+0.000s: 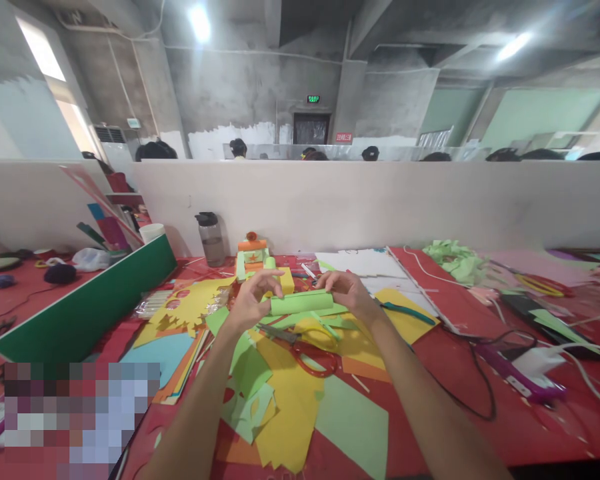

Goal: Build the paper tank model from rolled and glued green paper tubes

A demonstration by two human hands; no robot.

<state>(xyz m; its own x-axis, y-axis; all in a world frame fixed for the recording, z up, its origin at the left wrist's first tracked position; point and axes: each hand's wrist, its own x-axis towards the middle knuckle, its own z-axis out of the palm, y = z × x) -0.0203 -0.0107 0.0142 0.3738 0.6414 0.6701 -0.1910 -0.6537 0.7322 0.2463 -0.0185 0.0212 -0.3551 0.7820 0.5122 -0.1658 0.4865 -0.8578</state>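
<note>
Between my two hands is a tube of rolled light-green paper (303, 304), held level above the table. My left hand (254, 297) pinches its left end, thumb along the top edge. At the other end, my right hand (347, 293) grips it with bent fingers. Just below the tube lie scissors (313, 343) with yellow and red handles, resting on cut yellow paper (285, 407) and green sheets (355, 423). Behind my left hand stands a small orange and pale-green paper model (253, 257).
A dark water bottle (211, 240) stands by the white partition (330, 203). On the left runs a green board (93, 307). Teal-handled scissors (407, 312) lie to the right, beyond them a purple power strip (517, 377) with cables and a heap of green scraps (455, 261).
</note>
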